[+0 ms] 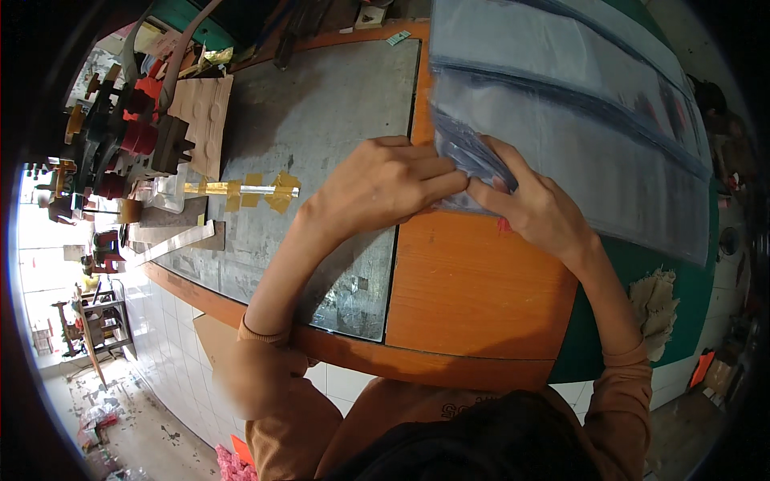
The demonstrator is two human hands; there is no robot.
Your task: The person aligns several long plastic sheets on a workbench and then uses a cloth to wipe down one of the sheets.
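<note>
Large clear plastic sheets with a bluish tint lie in overlapping layers over the right part of the table. Their near left corner is gathered up between my hands. My left hand comes in from the left, its fingers curled closed on the bunched plastic. From the other side, my right hand grips the same folded corner between thumb and fingers. The two hands almost touch. A small red spot shows just below the plastic, and the fingertips are partly hidden in the folds.
A dark grey plate is set into the orange wooden tabletop. A strip with yellow tape lies on it, beside a machine at the left. A frayed cloth rests on the green surface at right.
</note>
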